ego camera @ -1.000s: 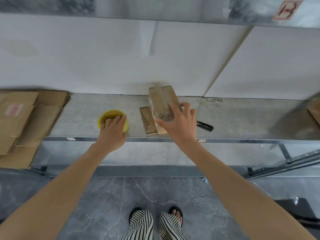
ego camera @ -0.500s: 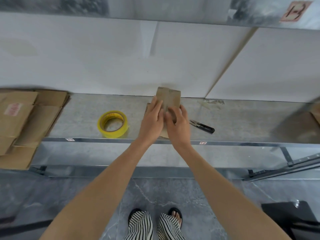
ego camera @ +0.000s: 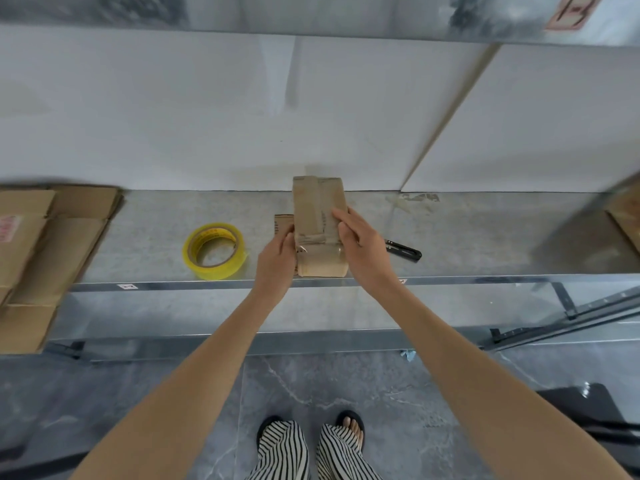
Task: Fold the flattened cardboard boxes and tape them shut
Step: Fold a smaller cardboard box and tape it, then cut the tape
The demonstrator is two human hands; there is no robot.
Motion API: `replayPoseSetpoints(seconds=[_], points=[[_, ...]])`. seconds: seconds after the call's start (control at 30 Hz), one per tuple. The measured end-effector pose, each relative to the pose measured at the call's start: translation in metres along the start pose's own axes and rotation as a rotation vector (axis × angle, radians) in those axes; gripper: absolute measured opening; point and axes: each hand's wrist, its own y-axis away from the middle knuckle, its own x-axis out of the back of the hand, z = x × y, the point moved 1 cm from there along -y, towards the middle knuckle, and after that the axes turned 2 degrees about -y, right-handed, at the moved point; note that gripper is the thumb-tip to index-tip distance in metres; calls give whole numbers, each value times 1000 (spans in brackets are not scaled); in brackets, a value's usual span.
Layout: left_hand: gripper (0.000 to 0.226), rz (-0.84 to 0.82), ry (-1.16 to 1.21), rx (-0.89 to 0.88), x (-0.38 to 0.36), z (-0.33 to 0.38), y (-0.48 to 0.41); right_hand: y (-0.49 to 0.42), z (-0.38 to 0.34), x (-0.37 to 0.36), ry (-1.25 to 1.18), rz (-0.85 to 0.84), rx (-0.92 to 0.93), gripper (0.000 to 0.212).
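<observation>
A small folded brown cardboard box stands on the metal shelf, with tape along its top and over its near end. My left hand presses against its left side, fingers toward the taped end. On the right, my right hand grips the box, fingers lying over the top face. A flattened cardboard piece lies under and to the left of the box. The yellow tape roll lies flat on the shelf left of my left hand, untouched.
Black snips lie on the shelf just right of my right hand. A stack of flattened boxes overhangs the shelf's far left; more cardboard sits at the far right. White wall panels close the back.
My left hand left the tape roll and came to the box. The box turned from tilted to square on the shelf, and both hands slid apart to its sides.
</observation>
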Motion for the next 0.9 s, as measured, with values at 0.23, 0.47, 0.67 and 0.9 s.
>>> replayPoseSetpoints(seconds=[0.23, 0.47, 0.67, 0.9], points=[[53, -99, -188, -225, -2, 16, 2, 0, 8, -6, 26, 22, 23, 35], [51, -52, -477, -335, 6, 16, -3, 5, 11, -3, 249, -31, 130, 50], [80, -126, -855, -571, 20, 18, -6, 4, 15, 9, 582, -185, 212, 82], [78, -85, -1091, -778, 28, 23, -16, -4, 19, 9, 674, -154, 403, 76]])
